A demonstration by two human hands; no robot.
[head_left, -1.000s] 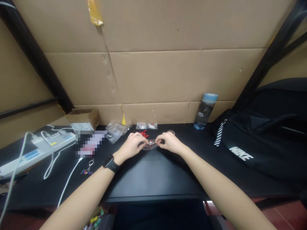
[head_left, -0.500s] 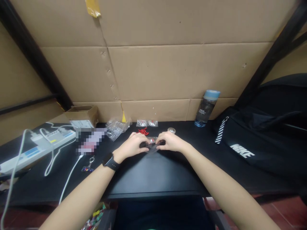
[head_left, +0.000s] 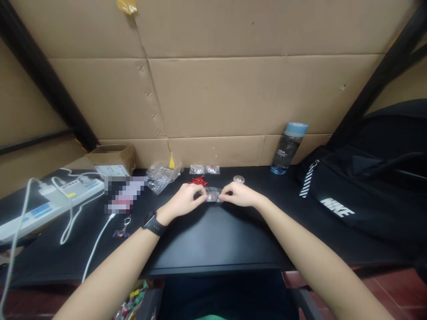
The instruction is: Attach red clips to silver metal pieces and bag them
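Between my hands is a small clear plastic bag (head_left: 212,196) with a shiny silver and red item inside. My left hand (head_left: 187,198), a dark watch on its wrist, pinches the bag's left edge. At the opposite edge, my right hand (head_left: 237,194) grips it with thumb and fingers. Just behind my left hand lies a heap of red cords (head_left: 199,180). Two similar filled bags (head_left: 204,169) rest farther back against the cardboard. A round tape roll (head_left: 239,179) sits behind my right hand.
Crumpled clear bags (head_left: 163,177) and a cardboard box (head_left: 113,158) stand at the back left. Left lie a power strip (head_left: 53,206) with white cables, a blurred-out phone-like item and a keychain (head_left: 122,232). A water bottle (head_left: 287,149) and black bag (head_left: 353,209) are right.
The clear bag now lies flatter, with its loose lower part no longer hanging toward me. My fingers have shifted to its two side edges. The view has tilted slightly.
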